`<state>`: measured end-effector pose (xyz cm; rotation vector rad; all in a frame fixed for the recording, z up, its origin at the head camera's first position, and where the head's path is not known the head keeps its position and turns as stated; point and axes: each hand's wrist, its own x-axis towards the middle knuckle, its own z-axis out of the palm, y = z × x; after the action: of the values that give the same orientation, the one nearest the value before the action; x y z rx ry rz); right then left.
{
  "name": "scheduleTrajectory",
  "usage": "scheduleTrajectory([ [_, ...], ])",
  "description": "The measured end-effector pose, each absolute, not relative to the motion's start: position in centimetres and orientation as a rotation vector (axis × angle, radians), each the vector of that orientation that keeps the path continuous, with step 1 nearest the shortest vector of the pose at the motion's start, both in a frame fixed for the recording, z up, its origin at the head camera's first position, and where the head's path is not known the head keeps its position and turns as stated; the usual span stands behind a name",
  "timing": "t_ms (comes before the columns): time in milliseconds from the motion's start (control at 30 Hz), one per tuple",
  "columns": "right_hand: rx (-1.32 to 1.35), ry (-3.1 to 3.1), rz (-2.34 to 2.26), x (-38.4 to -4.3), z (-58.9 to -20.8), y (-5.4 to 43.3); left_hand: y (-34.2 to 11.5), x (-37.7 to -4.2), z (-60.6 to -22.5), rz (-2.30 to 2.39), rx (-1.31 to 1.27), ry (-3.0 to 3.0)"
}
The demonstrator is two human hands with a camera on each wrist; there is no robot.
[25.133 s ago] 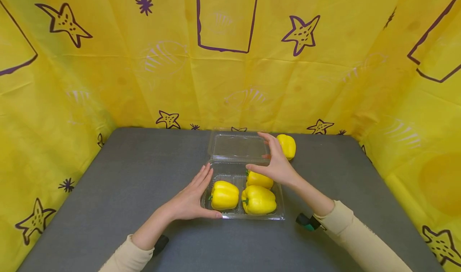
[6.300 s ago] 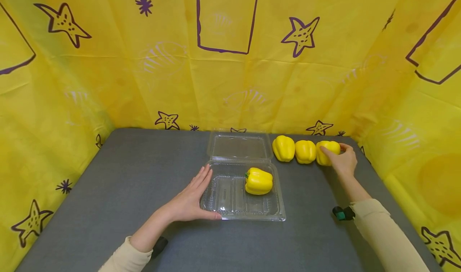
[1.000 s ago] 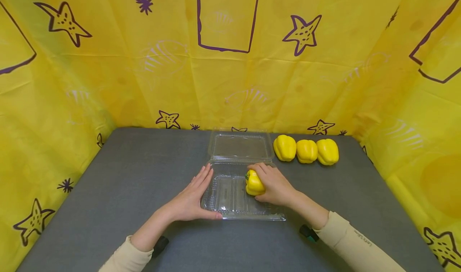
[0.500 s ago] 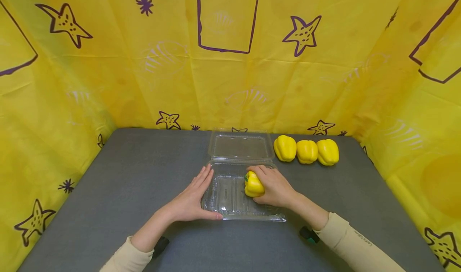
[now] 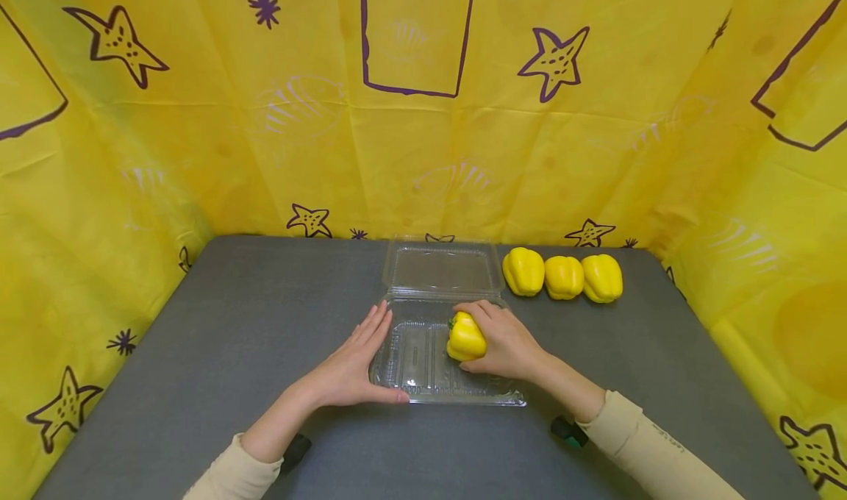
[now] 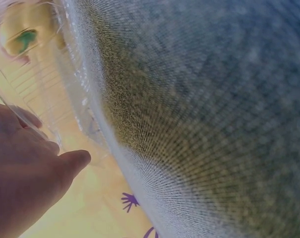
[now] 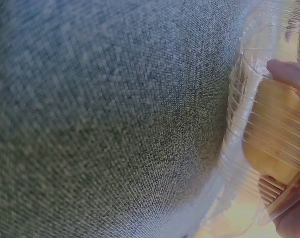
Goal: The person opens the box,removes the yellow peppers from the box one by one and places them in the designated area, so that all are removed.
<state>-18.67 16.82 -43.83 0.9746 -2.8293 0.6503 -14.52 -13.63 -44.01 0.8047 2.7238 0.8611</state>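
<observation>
A clear plastic clamshell container lies with its lid folded back on the grey table. My left hand rests along its left side, fingers straight, with the thumb at the front rim. Inside the tray on the right, my right hand grips a yellow bell pepper, its green stem end turned left. The right wrist view shows the pepper through the ribbed clear wall, with the thumb against it. In the left wrist view, the left hand is at the container's edge.
Three more yellow bell peppers stand in a row at the back right: one beside the lid, a middle one and an outer one. The container's lid lies flat towards the yellow cloth backdrop.
Over the last second the gripped pepper has shifted slightly left. Earlier, two of the peppers sat in the tray's front part; they now stand in the back row. The left hand stays put.
</observation>
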Motion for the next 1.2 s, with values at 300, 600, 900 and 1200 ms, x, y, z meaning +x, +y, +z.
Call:
scheduleTrajectory([
  [300, 0.828, -2.776, 0.937, -18.6, -42.9, 17.0, -13.5, -14.5, -43.9, 0.855, 0.801, 2.726],
  [600, 0.767, -2.671, 1.071, -18.2, -41.9, 17.2, -13.5, -14.5, -43.9, 0.838, 0.803, 2.735],
  [900, 0.669, -2.660, 1.128, -17.5, -41.1, 17.8, -13.5, -14.3, -43.5, 0.788, 0.837, 2.768],
  [1200, 0.571, -2.651, 1.125, -17.3, -40.3, 19.2, -13.5, -14.3, -43.4, 0.771, 0.843, 2.781],
])
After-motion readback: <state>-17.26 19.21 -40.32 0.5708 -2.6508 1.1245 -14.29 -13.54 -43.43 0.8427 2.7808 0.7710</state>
